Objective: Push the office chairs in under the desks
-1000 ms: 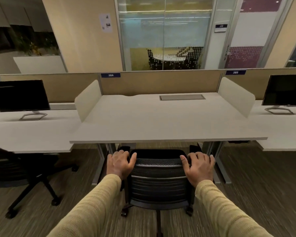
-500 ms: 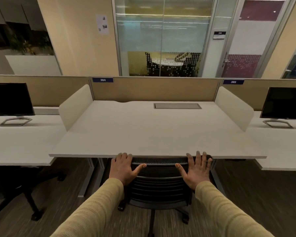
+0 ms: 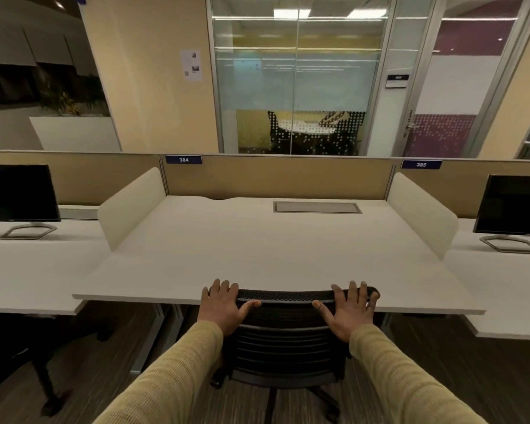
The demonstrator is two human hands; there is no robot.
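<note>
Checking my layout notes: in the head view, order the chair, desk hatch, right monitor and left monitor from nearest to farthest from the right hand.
1. Chair, touched by the right hand.
2. Hatch, ahead at the back of the desk.
3. Right monitor, off to the right.
4. Left monitor, far left.

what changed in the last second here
The office chair rolled forward until its backrest top reached the desk edge. The left hand and right hand went from gripping the backrest to pressing it with straight fingers. The desk stayed put.
</note>
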